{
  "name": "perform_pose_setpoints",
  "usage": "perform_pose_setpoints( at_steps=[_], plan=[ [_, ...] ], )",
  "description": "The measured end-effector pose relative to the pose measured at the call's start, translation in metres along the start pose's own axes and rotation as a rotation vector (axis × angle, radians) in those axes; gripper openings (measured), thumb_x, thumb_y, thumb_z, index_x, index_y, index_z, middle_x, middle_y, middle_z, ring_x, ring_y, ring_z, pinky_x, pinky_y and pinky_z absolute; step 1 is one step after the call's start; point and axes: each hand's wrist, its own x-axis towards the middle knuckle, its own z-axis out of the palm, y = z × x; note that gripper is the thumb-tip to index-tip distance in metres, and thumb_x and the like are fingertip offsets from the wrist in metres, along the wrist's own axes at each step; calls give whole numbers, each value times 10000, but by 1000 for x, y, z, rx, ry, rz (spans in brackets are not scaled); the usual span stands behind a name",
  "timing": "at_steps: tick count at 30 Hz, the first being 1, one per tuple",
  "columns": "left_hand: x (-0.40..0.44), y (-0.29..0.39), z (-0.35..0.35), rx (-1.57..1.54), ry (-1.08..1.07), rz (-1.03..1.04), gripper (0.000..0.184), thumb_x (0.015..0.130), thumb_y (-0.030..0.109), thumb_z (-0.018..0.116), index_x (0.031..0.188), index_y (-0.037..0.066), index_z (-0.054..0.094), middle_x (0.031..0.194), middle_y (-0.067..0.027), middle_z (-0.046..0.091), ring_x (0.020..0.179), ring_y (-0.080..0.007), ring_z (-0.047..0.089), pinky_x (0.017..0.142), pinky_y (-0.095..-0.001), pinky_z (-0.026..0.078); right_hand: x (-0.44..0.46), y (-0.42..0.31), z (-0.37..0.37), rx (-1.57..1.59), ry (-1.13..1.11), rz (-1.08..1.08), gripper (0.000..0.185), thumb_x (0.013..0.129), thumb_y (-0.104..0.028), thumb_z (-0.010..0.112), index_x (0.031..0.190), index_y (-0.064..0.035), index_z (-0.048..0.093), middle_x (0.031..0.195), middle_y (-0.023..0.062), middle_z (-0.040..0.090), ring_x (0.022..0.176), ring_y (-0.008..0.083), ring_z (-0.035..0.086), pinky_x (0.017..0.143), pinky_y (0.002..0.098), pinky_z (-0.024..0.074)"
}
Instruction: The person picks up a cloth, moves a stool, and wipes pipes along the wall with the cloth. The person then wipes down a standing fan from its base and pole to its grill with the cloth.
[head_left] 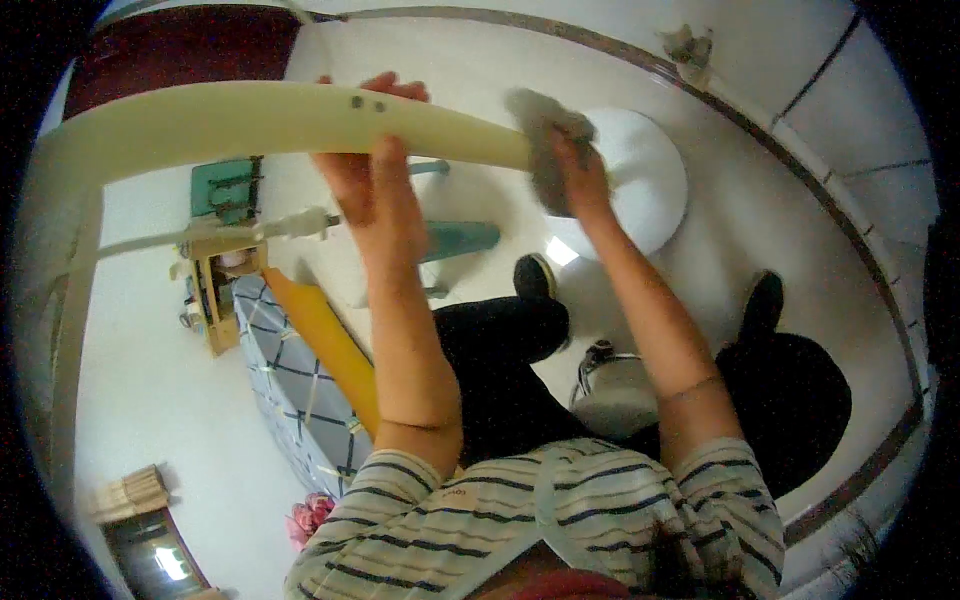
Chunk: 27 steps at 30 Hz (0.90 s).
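A long, pale cream fan blade (230, 125) stretches across the upper left, with two dark screw-like spots near its middle. My left hand (375, 190) grips it from below, thumb on the near face and fingertips showing above the far edge. At the blade's right end, a grey cloth (540, 150) is bunched around the tip, slightly blurred. My right hand (585, 180) is closed on this cloth and presses it against the blade. A pale rod with a white fitting (300, 224) is beside my left wrist.
Below are a round white surface (650, 185), a green piece of furniture (460, 240) and a pot-like metal container (615, 390) between my legs. A checked cloth-covered surface (300, 370) with a yellow strip (330, 335) lies left. A dark-edged tiled wall (850, 120) curves along the right.
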Motion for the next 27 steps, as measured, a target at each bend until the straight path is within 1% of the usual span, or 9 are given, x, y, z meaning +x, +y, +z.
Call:
perform_pose_setpoints(
  at_steps=[1, 4, 6, 10, 15, 18, 22, 25, 27],
  plan=[
    [1, 0, 0, -36, 26, -11, 544, 887, 158, 493, 1330, 95, 182, 1191, -199, 455, 1030, -285, 543, 919, -406, 427, -9, -38, 9, 11, -76, 108, 534, 786, -397, 594, 1146, -14, 493, 1040, 168, 591, 952, 315, 564, 851, 364, 437],
    [-1, -1, -1, -87, 13, -21, 567, 893, 176, 491, 1343, 141, 148, 1207, -210, 424, 1025, -295, 538, 901, -400, 433, -15, -45, 35, 96, -94, -283, 622, 719, -376, 680, 1167, -11, 451, 1120, 197, 523, 1069, 331, 492, 930, 392, 380],
    [-2, 0, 2, -69, 1, 6, 592, 893, 191, 495, 1348, 178, 116, 1203, -206, 431, 1031, -290, 534, 888, -386, 439, -13, -26, 34, 85, 58, -377, 364, 833, -280, 585, 1055, 4, 537, 974, 120, 593, 931, 192, 549, 819, 314, 430],
    [-5, -1, 5, -132, -7, -20, 584, 906, 170, 464, 1347, 229, 86, 1160, -177, 473, 1017, -280, 536, 914, -420, 416, -2, 71, -17, 69, 146, 75, 370, 878, -293, 466, 1155, -49, 491, 1095, 207, 537, 1001, 358, 524, 867, 413, 423],
    [-1, -6, 4, -180, -55, 4, 587, 905, 140, 457, 1351, 236, 87, 1094, -162, 495, 996, -277, 534, 934, -460, 403, -9, 180, -96, -608, 288, 268, 521, 779, -367, 589, 1150, -12, 506, 1086, 189, 570, 1011, 336, 543, 865, 382, 422],
    [-2, -6, 7, -154, -41, 16, 633, 887, 109, 490, 1355, 233, 82, 1072, -155, 504, 978, -265, 543, 923, -472, 415, -1, 161, -77, -619, 393, 24, 574, 757, -318, 611, 1244, -74, 429, 1180, 167, 515, 1080, 337, 495, 900, 381, 401],
    [-2, -9, 2, -159, -16, 26, 686, 862, 71, 522, 1358, 225, 74, 1058, -145, 512, 944, -253, 556, 903, -478, 434, 44, 86, -66, -566, 251, -263, 676, 702, -282, 679, 1281, -97, 385, 1217, 159, 479, 1124, 343, 452, 942, 398, 372],
    [0, -10, 1, -202, -33, 39, 686, 862, 66, 517, 1357, 232, 73, 1060, -141, 513, 933, -255, 559, 897, -482, 438, 91, 92, -69, -968, -111, -217, 574, 714, -285, 655, 1233, -140, 456, 1161, 124, 506, 1112, 300, 464, 946, 381, 369],
    [0, -11, 1, -210, -32, 32, 681, 866, 68, 510, 1357, 238, 70, 1063, -140, 513, 931, -257, 558, 896, -484, 438, 106, 111, -73, -1714, -513, -144, 517, 712, -281, 643, 1197, -173, 497, 1163, 114, 500, 1134, 291, 435, 954, 418, 352]
  ],
)
